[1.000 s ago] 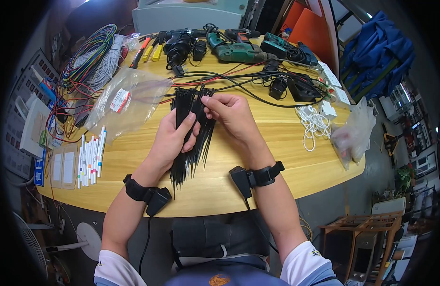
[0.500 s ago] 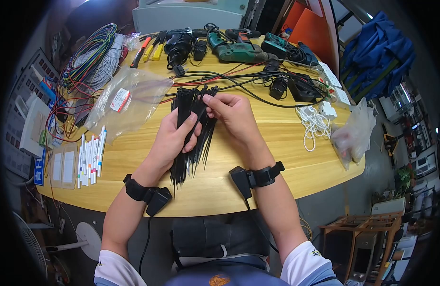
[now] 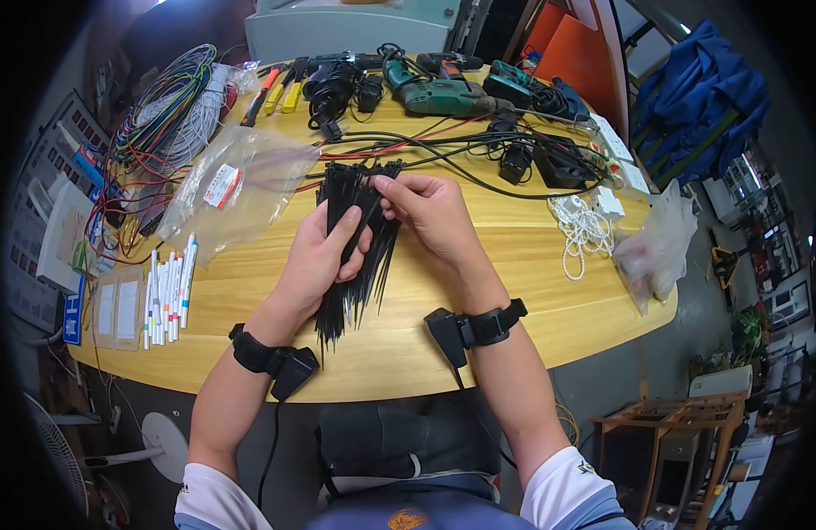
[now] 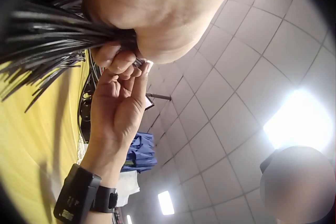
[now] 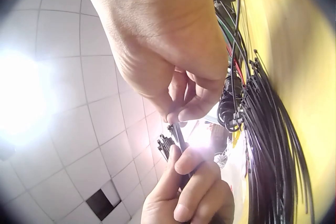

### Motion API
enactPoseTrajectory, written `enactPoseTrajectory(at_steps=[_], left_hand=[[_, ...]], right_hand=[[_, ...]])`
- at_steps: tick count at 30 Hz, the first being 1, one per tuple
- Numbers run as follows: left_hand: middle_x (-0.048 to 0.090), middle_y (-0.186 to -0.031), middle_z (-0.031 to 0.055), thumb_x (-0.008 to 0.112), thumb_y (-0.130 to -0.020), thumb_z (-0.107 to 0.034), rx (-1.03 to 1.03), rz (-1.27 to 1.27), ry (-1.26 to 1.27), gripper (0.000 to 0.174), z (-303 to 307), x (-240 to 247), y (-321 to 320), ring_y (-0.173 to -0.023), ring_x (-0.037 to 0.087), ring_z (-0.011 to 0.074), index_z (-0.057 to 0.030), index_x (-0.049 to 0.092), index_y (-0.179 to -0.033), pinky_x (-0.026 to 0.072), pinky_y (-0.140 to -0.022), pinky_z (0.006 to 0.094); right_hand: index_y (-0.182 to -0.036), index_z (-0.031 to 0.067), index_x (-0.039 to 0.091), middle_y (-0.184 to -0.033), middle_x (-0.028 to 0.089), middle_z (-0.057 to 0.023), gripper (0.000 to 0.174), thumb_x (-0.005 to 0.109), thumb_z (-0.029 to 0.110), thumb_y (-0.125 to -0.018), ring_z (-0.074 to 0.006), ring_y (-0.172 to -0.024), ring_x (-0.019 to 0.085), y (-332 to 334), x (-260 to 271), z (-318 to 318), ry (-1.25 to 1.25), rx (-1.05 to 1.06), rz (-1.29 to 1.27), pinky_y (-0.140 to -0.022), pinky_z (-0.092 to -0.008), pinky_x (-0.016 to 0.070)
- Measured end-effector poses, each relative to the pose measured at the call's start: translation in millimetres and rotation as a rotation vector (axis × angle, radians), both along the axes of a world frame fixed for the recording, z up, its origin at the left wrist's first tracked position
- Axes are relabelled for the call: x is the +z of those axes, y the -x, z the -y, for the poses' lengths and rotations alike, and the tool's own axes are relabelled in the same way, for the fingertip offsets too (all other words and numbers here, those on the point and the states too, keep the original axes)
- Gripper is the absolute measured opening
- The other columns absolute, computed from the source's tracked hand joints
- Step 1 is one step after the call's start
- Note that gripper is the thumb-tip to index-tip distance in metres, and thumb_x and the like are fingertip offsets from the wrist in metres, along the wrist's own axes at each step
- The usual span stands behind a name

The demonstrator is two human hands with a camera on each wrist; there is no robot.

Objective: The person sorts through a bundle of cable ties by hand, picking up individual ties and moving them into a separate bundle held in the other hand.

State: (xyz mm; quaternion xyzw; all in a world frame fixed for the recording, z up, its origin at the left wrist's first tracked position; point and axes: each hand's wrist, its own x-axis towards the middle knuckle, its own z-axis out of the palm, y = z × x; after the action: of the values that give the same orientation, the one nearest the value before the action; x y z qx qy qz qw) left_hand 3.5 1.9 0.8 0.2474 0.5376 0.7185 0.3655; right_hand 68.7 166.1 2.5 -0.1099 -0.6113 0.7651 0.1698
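My left hand (image 3: 318, 252) grips a bundle of black cable ties (image 3: 341, 190), its thumb laid across them. Their heads point to the far side of the table and the thin tails hang toward me. At the head end, my right hand (image 3: 434, 216) pinches a cable tie between thumb and forefinger. In the right wrist view, the pinching fingertips (image 5: 176, 118) are right at the tie heads, just above the left hand (image 5: 189, 192). More cable ties (image 5: 270, 150) lie on the table beside the hands in that view.
Left of the hands lie a clear plastic bag (image 3: 258, 168), marker pens (image 3: 167, 296) and coiled wires (image 3: 165, 106). Power drills (image 3: 443, 97) and black cables (image 3: 443, 146) stretch along the back. A white beaded cord (image 3: 584, 234) and a knotted plastic bag (image 3: 660, 243) are at the right.
Very little differs: both hands stay in place at the cable ties, with only slight shifts of the left thumb, the right fingertips and the tie heads.
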Motion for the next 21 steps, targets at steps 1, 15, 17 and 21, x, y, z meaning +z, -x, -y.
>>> enactPoseTrajectory(at_steps=[1, 15, 17, 21], left_hand=[[0.056, -0.076, 0.0024, 0.051, -0.102, -0.026, 0.002, -0.004, -0.004, 0.023, -0.2, 0.1, -0.1, -0.043, 0.04, 0.0052, -0.0037, 0.052, -0.107, 0.0305, -0.04, 0.0201], [0.055, -0.074, 0.0034, 0.049, -0.103, -0.026, -0.068, -0.049, 0.008, 0.024, 1.2, 5.8, -1.6, -0.044, 0.04, 0.0055, -0.0034, 0.051, -0.111, 0.0304, -0.041, 0.0193], [0.056, -0.074, 0.0047, 0.047, -0.104, -0.026, -0.061, -0.049, 0.014, 0.024, 0.4, 4.3, -1.2, -0.044, 0.042, 0.0065, -0.0036, 0.051, -0.112, 0.0316, -0.04, 0.0196], [0.059, -0.072, 0.008, 0.042, -0.105, -0.027, -0.03, -0.036, -0.019, 0.025, -0.7, 2.6, -3.0, -0.041, 0.047, 0.0089, -0.0035, 0.05, -0.112, 0.0328, -0.037, 0.0201]], right_hand=[[-0.095, 0.0009, 0.073, -0.074, 0.064, 0.0017, 0.019, 0.07, 0.019, -0.091, -0.0038, -0.066, 0.056, 0.3, -0.5, -0.1, -0.005, -0.002, -0.007, -0.059, -0.0168, 0.0411], [-0.08, 0.004, 0.069, -0.071, 0.063, 0.0007, 0.016, 0.071, 0.017, -0.089, -0.0052, -0.065, 0.057, -0.3, 1.0, 0.2, 0.09, 0.01, -0.038, -0.061, -0.0184, 0.044], [-0.081, 0.0034, 0.069, -0.07, 0.063, 0.0008, 0.015, 0.071, 0.016, -0.089, -0.0052, -0.065, 0.057, 0.2, -0.4, -1.0, 0.1, 0.018, -0.05, -0.061, -0.0183, 0.0442], [-0.079, 0.0027, 0.069, -0.07, 0.063, 0.0006, 0.015, 0.072, 0.015, -0.088, -0.0051, -0.063, 0.055, -0.5, 5.4, 3.6, 0.084, 0.006, -0.041, -0.059, -0.0186, 0.0428]])
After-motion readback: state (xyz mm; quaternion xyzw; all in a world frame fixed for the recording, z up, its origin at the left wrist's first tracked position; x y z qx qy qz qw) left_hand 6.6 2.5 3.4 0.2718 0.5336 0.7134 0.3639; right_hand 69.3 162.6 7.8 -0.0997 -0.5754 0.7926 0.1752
